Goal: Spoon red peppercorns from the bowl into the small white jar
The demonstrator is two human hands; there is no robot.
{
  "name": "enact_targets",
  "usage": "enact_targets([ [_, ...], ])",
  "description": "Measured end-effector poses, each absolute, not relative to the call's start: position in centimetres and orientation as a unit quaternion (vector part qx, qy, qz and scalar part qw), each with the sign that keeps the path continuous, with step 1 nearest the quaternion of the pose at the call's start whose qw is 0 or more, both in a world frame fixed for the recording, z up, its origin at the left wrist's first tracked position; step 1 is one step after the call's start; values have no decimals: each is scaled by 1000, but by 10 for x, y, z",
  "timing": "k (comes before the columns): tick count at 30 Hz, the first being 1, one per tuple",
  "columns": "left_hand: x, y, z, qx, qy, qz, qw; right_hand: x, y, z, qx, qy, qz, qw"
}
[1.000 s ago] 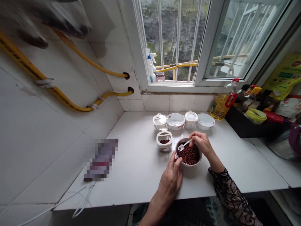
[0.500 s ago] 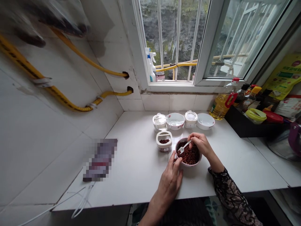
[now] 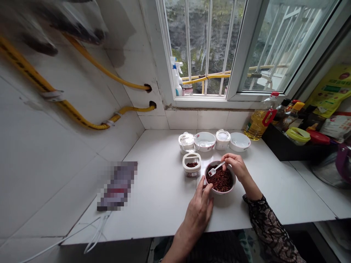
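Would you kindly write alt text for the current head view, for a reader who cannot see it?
A person's right hand holds a white spoon at a bowl of small dark red pieces while the left hand touches the bowl's edge. A container of similar pieces stands beside it on a white counter, beneath a barred window.

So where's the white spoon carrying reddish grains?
In the head view, right of centre: the right hand holds the spoon over the bowl of grains.

Smooth plastic spoon [image 3: 217, 168]; glossy bowl [image 3: 222, 193]; smooth countertop [image 3: 159, 197]; lacy cloth sleeve [image 3: 267, 223].
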State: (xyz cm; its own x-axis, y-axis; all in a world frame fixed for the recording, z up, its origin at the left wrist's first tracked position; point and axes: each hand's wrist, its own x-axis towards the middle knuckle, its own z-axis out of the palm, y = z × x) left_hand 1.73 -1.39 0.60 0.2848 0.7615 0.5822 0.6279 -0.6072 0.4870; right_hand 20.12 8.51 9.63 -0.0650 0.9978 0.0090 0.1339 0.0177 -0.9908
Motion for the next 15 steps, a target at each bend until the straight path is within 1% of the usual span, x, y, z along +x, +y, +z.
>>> enact_targets([
  [5, 18, -14, 4, 795, 438, 413, 78, 192, 86, 100, -493, -538, 478, 489],
  [7, 18, -14, 2, 793, 438, 415, 78, 183, 84, 102, -481, -557, 442, 513],
  [10, 18, -14, 2, 793, 438, 416, 75, 166, 78, 104, -463, -622, 347, 528],
  [11, 18, -14, 2, 794, 438, 415, 74, 161, 75, 104, -455, -657, 307, 516],
  [15, 18, -13, 2, 798, 434, 410, 82, 150, 68, 105, -370, -812, 145, 427],
])
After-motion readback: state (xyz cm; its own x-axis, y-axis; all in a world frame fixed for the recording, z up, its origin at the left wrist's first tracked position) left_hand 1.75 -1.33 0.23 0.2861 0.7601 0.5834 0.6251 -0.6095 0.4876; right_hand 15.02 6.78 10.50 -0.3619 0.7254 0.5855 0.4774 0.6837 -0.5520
